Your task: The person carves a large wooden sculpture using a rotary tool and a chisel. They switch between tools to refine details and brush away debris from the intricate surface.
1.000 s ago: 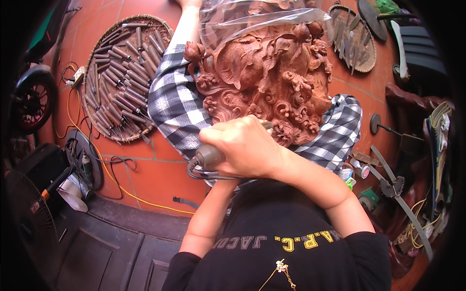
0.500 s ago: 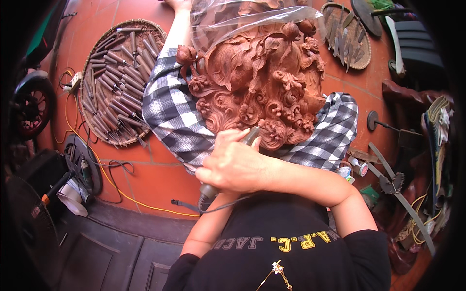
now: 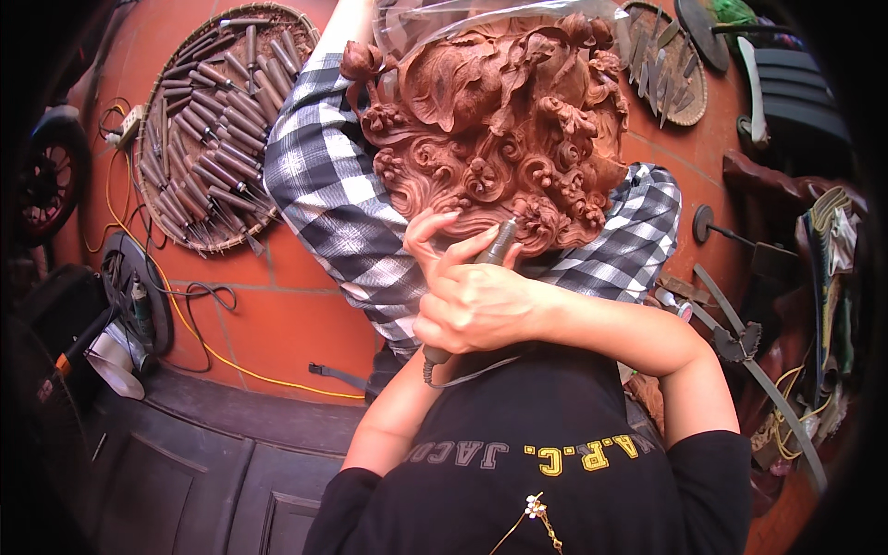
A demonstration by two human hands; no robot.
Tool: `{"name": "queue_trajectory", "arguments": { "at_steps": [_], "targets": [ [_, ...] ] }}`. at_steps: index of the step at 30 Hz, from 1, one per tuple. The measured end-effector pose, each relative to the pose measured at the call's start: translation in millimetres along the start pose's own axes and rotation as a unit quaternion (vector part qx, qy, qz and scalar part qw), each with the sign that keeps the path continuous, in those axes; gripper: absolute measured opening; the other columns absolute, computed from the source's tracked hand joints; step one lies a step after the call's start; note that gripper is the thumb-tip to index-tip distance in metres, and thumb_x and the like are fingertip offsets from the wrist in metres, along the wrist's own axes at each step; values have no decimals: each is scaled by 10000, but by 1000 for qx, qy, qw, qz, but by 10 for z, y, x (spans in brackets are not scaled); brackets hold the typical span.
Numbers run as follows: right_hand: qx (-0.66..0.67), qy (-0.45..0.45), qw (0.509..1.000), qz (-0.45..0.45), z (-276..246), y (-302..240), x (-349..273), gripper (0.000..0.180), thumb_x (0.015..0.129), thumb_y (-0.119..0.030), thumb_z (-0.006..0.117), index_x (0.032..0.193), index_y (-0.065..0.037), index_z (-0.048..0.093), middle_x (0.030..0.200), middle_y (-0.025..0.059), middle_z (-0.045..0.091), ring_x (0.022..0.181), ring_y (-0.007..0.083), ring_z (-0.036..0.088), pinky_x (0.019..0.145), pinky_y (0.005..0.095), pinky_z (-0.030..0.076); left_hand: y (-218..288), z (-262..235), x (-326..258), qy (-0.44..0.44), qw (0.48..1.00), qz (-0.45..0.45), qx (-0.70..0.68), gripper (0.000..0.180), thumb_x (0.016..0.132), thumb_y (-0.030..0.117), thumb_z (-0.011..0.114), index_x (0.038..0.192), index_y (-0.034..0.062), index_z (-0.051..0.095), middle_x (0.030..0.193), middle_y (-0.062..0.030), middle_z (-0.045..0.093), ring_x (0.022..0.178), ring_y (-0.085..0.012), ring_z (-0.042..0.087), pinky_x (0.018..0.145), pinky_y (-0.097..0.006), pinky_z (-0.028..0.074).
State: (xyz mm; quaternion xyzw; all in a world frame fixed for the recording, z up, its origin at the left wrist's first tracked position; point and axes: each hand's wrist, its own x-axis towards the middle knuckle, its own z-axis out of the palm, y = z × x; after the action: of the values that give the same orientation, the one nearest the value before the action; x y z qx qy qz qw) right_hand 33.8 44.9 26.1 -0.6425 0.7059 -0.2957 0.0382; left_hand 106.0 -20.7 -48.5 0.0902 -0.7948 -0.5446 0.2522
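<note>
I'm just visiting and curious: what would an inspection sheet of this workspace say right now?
Surface: red tiled floor.
Job's things: brown carving between plaid-clad legs; grey handheld tool, tip at the carving's near edge, contact unclear.
Clutter: large woven tray of dark-handled tools, left; smaller woven tray of blades, upper right.
Grips: right grip closed around the handheld tool; left grip mostly hidden behind it, posture unclear.
Cables: grey cord at the tool's rear; yellow cable across the floor.
Surroundings: dark panels, lower left; wheel, left edge.
</note>
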Motion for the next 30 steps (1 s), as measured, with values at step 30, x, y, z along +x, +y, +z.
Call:
{"name": "queue_trajectory", "arguments": {
  "at_steps": [30],
  "targets": [
    [-42,-72,996,-11,39,-25,17,153,701,-173,587,681,-32,532,672,109,566,613,221,605,554,374,492,-4,100,166,16,998,4,-53,388,645,195,899,966,182,683,1414,-172,444,1387,-410,345,1150,-563,267]
  ]
}}
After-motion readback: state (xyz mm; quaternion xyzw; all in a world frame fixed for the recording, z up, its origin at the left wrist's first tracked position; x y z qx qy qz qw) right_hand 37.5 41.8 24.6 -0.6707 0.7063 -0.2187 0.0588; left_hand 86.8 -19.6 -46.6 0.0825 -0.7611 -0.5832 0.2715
